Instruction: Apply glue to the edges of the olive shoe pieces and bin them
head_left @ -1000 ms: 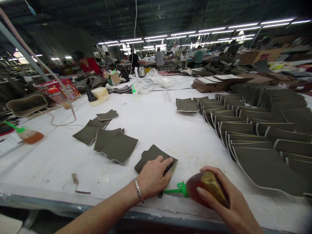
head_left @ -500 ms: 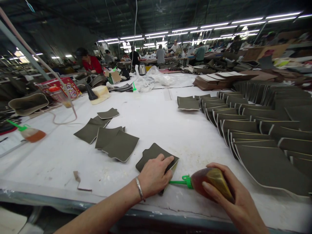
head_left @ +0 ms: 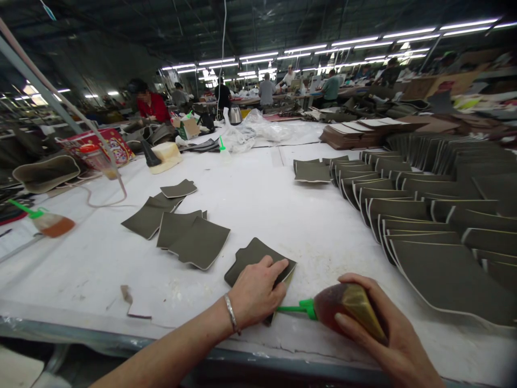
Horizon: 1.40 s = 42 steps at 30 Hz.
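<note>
**On the table's near edge: one hand pins a grey piece, the other grips a squeeze bottle**

At the front of the white table (head_left: 283, 210), the left hand (head_left: 256, 288) lies flat and spread on a dark grey cut piece (head_left: 252, 256). Its palm and fingers press down on the near corner and grasp nothing. A metal bracelet (head_left: 231, 313) sits on that wrist.

Just to its right, the right hand (head_left: 388, 334) is wrapped around a squeeze bottle (head_left: 347, 312) of amber liquid, fingers curled over its body. The bottle lies almost level. Its green nozzle (head_left: 297, 309) points left and reaches the lower edge of the pinned piece, close under the left hand's fingers.

Left of the piece, several loose grey pieces (head_left: 194, 240) lie overlapping on the table. A small scrap (head_left: 129, 299) rests nearer the edge.

To the right, overlapping rows of grey pieces (head_left: 404, 215) fan out across the table. Beyond them is a stack of brown boards (head_left: 355, 134).

Far to the left, a second bottle (head_left: 48, 223) with a green nozzle lies on its side.

At the table's far end are a crumpled plastic bag (head_left: 258, 129) and a kettle (head_left: 235, 115). A person in red (head_left: 151, 105) works at the back left.
</note>
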Tool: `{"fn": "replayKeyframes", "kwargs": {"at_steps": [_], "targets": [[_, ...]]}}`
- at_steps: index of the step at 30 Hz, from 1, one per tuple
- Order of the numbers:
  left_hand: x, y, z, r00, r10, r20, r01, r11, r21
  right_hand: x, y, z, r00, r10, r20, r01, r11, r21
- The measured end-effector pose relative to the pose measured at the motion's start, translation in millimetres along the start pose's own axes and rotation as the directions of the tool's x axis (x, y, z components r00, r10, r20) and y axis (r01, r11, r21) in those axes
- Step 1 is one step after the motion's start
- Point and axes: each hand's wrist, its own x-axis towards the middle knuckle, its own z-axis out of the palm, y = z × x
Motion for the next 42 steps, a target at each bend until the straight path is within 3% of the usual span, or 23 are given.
{"fn": "replayKeyframes", "kwargs": {"at_steps": [5,10,16,21,28,30,32,34,37,39,42], "targets": [[2.0,-0.4,-0.9,1.000,0.011,0.013,-0.010,0.999,-0.033,10.8,13.3,-9.4,0.985,-0.023,-0.169,0.005,0.995,-0.104],[1.7,-2.2,-2.3,0.999,0.022,0.035,-0.021,0.999,-0.032,9.5,9.6,-8.0,1.000,0.018,-0.013,-0.018,1.000,-0.001],[2.9,-2.7,-3.0,0.999,0.026,0.038,-0.024,0.998,-0.054,17.6,15.2,-12.2,0.982,-0.035,-0.183,0.015,0.994,-0.104],[3.6,-2.0,-2.2,0.999,0.026,0.041,-0.024,0.998,-0.061,14.8,19.3,-10.9,0.998,-0.029,-0.051,0.026,0.999,-0.041],[4.2,-2.2,-0.3,0.999,0.017,0.035,-0.014,0.997,-0.075,21.0,22.1,-10.1,0.964,-0.098,-0.246,0.066,0.988,-0.137],[4.6,-2.5,-0.4,0.999,0.013,0.032,-0.010,0.996,-0.083,17.9,20.4,-9.9,0.973,-0.048,-0.224,0.027,0.995,-0.096],[4.7,-2.8,-0.5,1.000,0.011,0.025,-0.009,0.995,-0.097,14.6,15.9,-9.4,0.986,0.081,-0.146,-0.076,0.996,0.039],[4.8,-3.8,-0.8,1.000,0.015,0.019,-0.012,0.991,-0.132,13.2,9.2,-9.0,0.966,0.255,-0.036,-0.236,0.933,0.272],[6.2,-8.1,-3.6,0.999,-0.002,0.040,0.012,0.963,-0.270,13.8,1.9,-10.5,0.868,0.490,0.075,-0.409,0.623,0.667],[7.7,-14.2,-8.6,0.998,-0.057,-0.005,0.052,0.935,-0.352,14.4,4.3,-14.1,0.801,0.590,0.102,-0.404,0.406,0.820],[9.4,-29.0,-19.3,0.950,-0.228,-0.212,0.161,0.942,-0.294,15.2,18.3,-21.6,0.756,0.642,0.128,-0.356,0.239,0.904]]}}
